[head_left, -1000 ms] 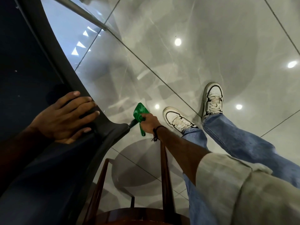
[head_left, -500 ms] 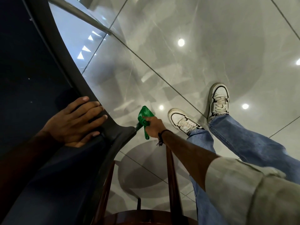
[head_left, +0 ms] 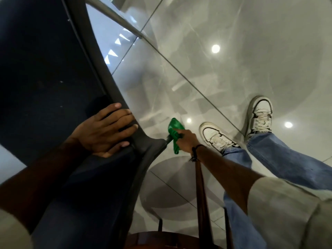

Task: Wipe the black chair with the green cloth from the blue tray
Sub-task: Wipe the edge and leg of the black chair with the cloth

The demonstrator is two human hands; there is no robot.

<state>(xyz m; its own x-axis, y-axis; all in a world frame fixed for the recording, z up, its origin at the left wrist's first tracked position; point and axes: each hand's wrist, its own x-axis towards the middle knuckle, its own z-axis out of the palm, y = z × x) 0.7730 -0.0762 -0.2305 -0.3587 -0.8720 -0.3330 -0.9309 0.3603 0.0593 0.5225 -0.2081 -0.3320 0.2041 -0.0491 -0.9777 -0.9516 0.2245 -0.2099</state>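
The black chair [head_left: 100, 186] fills the left of the view, its dark frame edge curving down to a corner at centre. My left hand [head_left: 106, 131] lies flat on that edge with fingers spread, pressing where back and seat meet. My right hand [head_left: 186, 140] is closed around the crumpled green cloth [head_left: 174, 131], which is wrapped on a thin black part sticking out from the chair's corner. The blue tray is not in view.
A brown wooden chair [head_left: 202, 200] with thin uprights stands below my right arm. My two feet in white sneakers [head_left: 215, 136] are on the glossy grey tiled floor [head_left: 233, 69]. A metal bar [head_left: 115, 18] runs across the upper left.
The view has shifted slightly, so both hands sit a little further right in frame. My right hand still grips the cloth on the same black part; my left hand stays on the chair edge.
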